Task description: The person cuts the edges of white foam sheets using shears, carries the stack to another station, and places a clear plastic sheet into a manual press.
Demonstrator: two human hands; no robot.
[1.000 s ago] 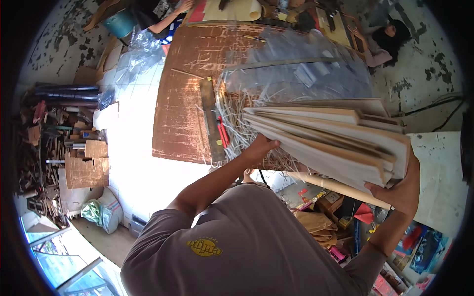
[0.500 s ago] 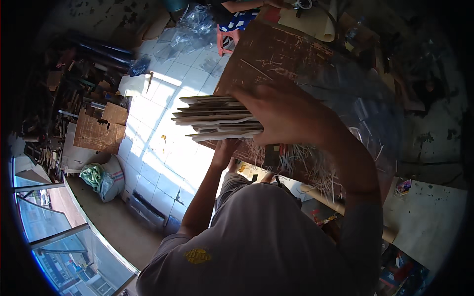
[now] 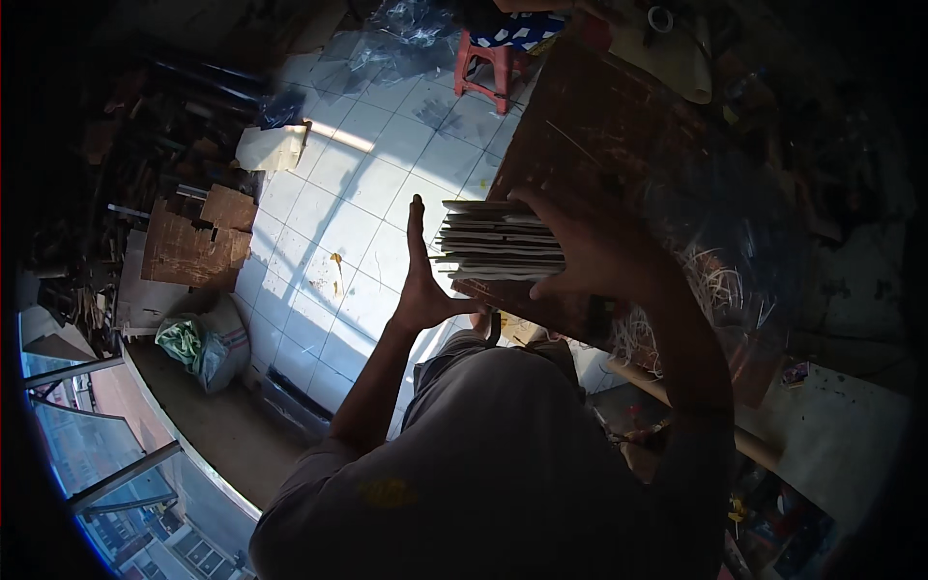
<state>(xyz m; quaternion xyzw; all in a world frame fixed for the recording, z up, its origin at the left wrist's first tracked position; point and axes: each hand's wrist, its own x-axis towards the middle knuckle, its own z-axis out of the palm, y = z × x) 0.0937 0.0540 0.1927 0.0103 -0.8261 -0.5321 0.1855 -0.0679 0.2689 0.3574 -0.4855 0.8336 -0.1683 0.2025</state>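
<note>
A stack of thin, flat pale strips (image 3: 498, 242) is gripped by my right hand (image 3: 594, 246), its fingers and thumb spanning the stack from the right. The strips' left ends stick out unevenly past the table's edge. What the strips are made of I cannot make out. My left hand (image 3: 425, 290) is apart from the stack, just to its left, with the thumb stretched toward the right and the fingers pointing up. Nothing is in it. Beneath the stack is the scratched brown table (image 3: 561, 126), its surface partly in shadow.
White shredded strands (image 3: 715, 290) and clear plastic lie on the table's right. A pink stool (image 3: 498, 72) stands beyond the table, near another person's arm (image 3: 551, 5). Left on the tiled floor are brown boards (image 3: 188, 251) and a white sack (image 3: 222, 343).
My left hand has come away from under the stack and opened at its left side. The stack and right hand appear further right in view, and the picture is darker.
</note>
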